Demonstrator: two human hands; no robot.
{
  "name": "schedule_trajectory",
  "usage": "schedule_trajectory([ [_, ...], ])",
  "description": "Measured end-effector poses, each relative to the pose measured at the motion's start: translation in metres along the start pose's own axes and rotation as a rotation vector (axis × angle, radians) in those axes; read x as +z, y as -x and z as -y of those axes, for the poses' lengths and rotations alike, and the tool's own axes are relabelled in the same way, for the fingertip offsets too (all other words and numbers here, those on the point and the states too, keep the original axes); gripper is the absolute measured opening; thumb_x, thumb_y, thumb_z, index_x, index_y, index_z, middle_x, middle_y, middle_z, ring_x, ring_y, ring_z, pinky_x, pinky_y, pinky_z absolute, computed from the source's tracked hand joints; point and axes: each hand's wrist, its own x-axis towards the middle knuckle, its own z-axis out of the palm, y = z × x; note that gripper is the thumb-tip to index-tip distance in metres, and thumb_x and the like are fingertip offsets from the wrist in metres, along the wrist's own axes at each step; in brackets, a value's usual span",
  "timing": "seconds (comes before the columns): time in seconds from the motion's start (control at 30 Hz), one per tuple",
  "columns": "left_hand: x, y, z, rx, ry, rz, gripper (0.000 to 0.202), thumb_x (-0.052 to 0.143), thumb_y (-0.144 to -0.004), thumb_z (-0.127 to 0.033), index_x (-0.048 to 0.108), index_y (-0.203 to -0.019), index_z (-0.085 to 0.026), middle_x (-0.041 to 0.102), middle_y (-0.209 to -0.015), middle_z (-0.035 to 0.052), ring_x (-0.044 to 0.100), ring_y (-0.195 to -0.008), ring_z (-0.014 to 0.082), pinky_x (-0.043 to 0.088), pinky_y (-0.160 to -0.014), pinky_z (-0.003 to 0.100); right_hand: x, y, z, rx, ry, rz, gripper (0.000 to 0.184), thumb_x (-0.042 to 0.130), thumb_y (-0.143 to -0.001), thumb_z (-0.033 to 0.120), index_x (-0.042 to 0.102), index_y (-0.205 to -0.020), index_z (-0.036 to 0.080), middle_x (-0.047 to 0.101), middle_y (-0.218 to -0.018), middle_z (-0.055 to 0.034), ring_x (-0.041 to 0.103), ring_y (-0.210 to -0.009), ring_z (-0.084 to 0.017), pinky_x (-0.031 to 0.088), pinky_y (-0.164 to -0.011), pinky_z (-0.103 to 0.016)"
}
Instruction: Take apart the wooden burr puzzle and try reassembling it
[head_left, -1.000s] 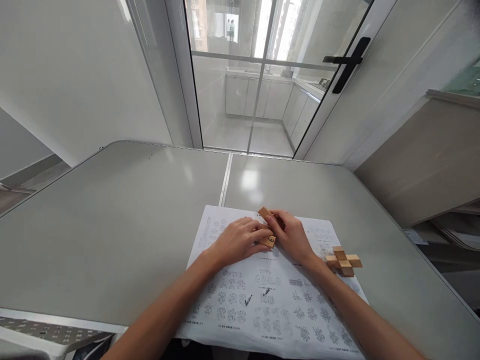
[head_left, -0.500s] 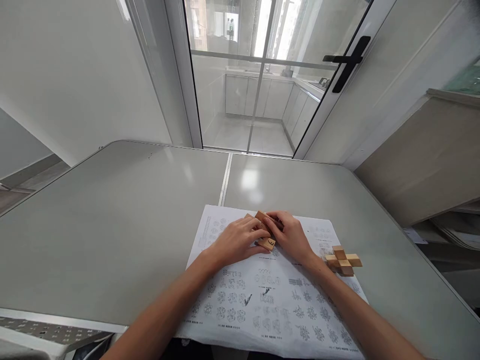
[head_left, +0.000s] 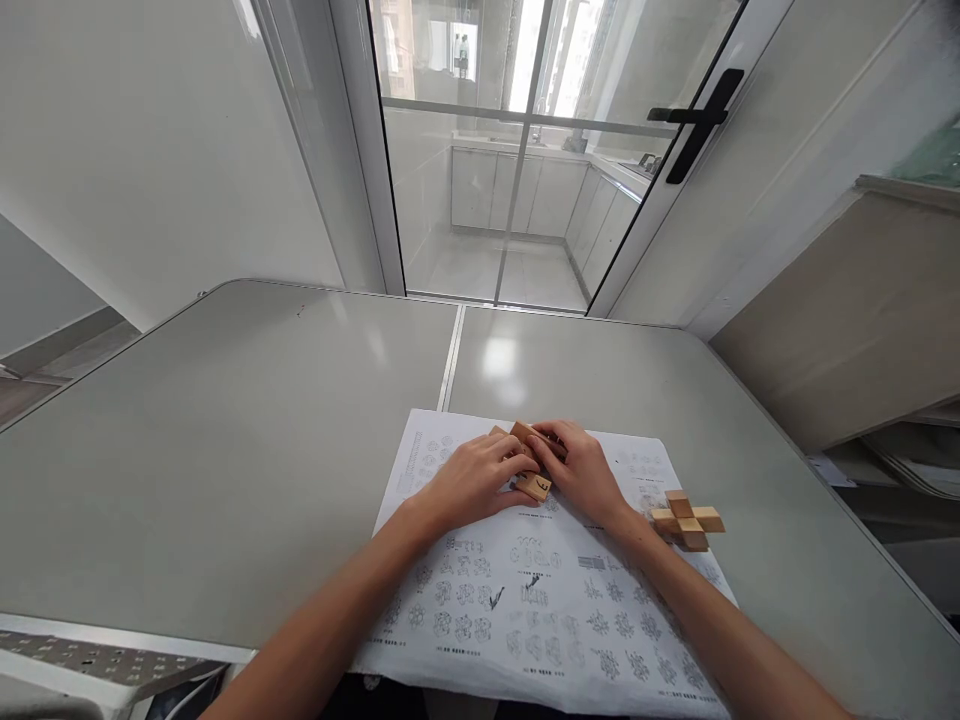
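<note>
Near the top of a printed sheet (head_left: 465,655), both hands close around a small group of wooden puzzle pieces. My left hand (head_left: 480,478) curls over the pieces from the left, its fingers around a light wooden puzzle piece (head_left: 535,486) with a dark mark on it. From the right, my right hand (head_left: 579,468) pinches a darker wooden puzzle piece (head_left: 520,431) with thumb and fingers. The fingers hide much of the pieces, so how they fit together is unclear. An interlocked wooden cross puzzle (head_left: 684,522) sits at the sheet's right edge, beside my right forearm.
The sheet carries rows of small puzzle diagrams and two handwritten ticks. It lies on a grey table (head_left: 300,450) with a pale seam (head_left: 451,358). Beyond the table is a glass door (head_left: 517,180) with a black handle (head_left: 703,125). A wooden shelf unit (head_left: 847,310) stands at the right.
Almost nothing differs. The marked light piece shows slightly more clearly beside my left fingertips; both hands stay in the same place.
</note>
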Motion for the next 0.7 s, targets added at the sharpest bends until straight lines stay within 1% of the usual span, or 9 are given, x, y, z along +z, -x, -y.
schedule_trajectory([
  [0.17,0.0016,0.0005,0.0017,0.000,-0.026,0.009,0.027,0.072,-0.096,-0.046,0.069,-0.111,-0.022,0.071,-0.109,0.0065,0.067,-0.096,0.0236,0.054,-0.085,0.038,0.0003,0.0002,-0.0013,-0.002,0.007,0.013,0.031,0.055,-0.105,0.049,0.071,-0.109,0.023,0.075,-0.107,-0.0090,0.068,-0.098,-0.028,0.054,-0.085,-0.043],
  [0.33,0.0017,0.0011,0.0021,0.015,-0.068,0.018,0.029,0.072,-0.097,-0.047,0.068,-0.111,-0.022,0.071,-0.111,0.0055,0.067,-0.096,0.0223,0.055,-0.085,0.036,0.0007,0.0001,-0.0026,0.001,0.024,0.012,0.028,0.056,-0.105,0.046,0.070,-0.112,0.023,0.074,-0.109,-0.0092,0.068,-0.100,-0.028,0.054,-0.087,-0.043],
  [0.53,0.0016,0.0014,0.0029,0.025,-0.087,0.024,0.032,0.072,-0.096,-0.049,0.067,-0.112,-0.022,0.071,-0.112,0.0056,0.067,-0.097,0.0222,0.056,-0.085,0.037,0.0008,-0.0003,-0.0011,-0.004,0.022,0.004,0.028,0.054,-0.105,0.047,0.070,-0.111,0.024,0.074,-0.109,-0.0098,0.068,-0.100,-0.029,0.055,-0.086,-0.044],
  [0.7,0.0035,0.0016,0.0045,0.025,-0.083,0.018,0.034,0.072,-0.096,-0.051,0.067,-0.112,-0.022,0.071,-0.112,0.0058,0.068,-0.097,0.0224,0.056,-0.084,0.037,0.0004,-0.0003,0.0007,0.000,0.020,0.000,0.027,0.055,-0.105,0.045,0.070,-0.110,0.023,0.073,-0.107,-0.0092,0.068,-0.099,-0.028,0.054,-0.087,-0.043],
])
